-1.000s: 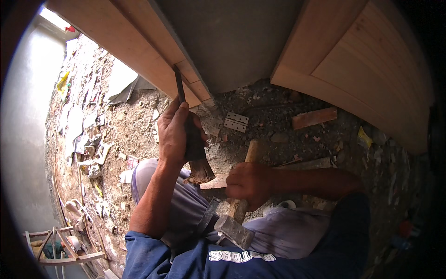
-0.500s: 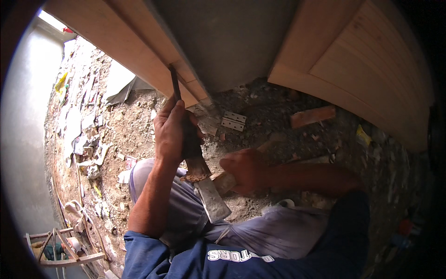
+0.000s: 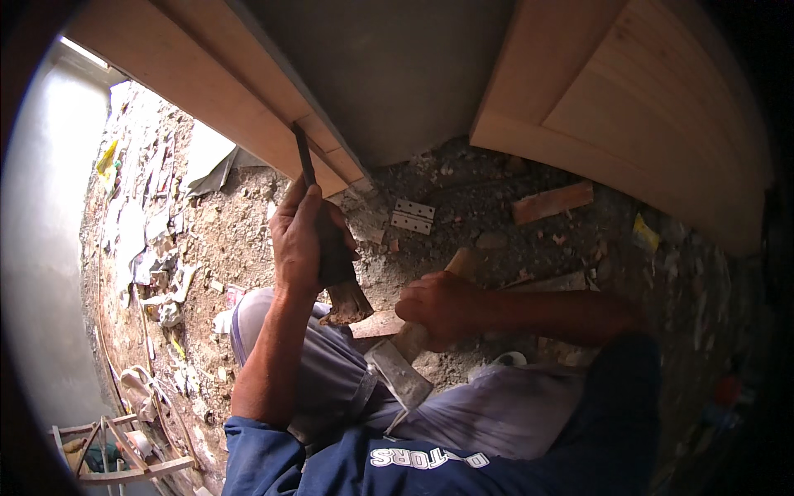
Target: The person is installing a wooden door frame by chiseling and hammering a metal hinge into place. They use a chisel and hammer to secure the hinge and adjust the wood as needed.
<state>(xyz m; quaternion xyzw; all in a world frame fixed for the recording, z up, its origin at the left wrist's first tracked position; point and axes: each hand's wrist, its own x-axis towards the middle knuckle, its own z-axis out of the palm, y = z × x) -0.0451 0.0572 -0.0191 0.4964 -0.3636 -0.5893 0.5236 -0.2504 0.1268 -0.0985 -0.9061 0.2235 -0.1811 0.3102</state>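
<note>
Head view: I see the grey block-headed, wooden-handled hammer [image 3: 399, 374], clenched in the right hand [image 3: 438, 306], drawn back toward six o'clock from the dark metal chisel [image 3: 304, 157], which the left hand's [image 3: 296, 244] fingers wrap, tip at eleven on the tan wooden frame [image 3: 207, 87], seemingly between strikes.

- Your hammer [image 3: 399, 374] has come away from the butt of the chisel [image 3: 347, 304], where its head appeared half a second ago; a gap now separates them.
- Your right grip [image 3: 442, 310] has drawn back slightly with it.
- The wood strip [image 3: 376, 323] behind, mostly covered then, shows again.
- Your view has shifted slightly: the hinge [image 3: 413, 217] and wooden frame [image 3: 223, 83] sit further left.
</note>
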